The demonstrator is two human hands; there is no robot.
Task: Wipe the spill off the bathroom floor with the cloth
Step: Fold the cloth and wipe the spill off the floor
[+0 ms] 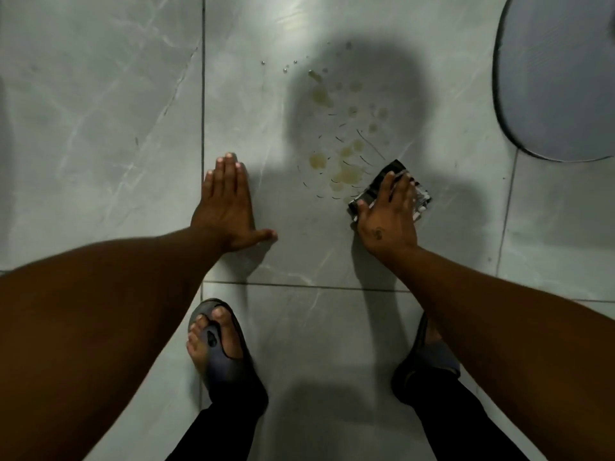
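Note:
A yellowish spill of puddles and drops spreads over the grey marbled floor tile, with clear droplets at its far edge. A folded black-and-white cloth lies flat on the floor at the spill's near right edge. My right hand presses down on the cloth, fingers spread over it. My left hand rests palm down on the bare tile to the left of the spill, fingers together, holding nothing.
A rounded grey object sits on the floor at the upper right. My feet in dark sandals, the left and the right, stand below the hands. Dark grout lines cross the tiles.

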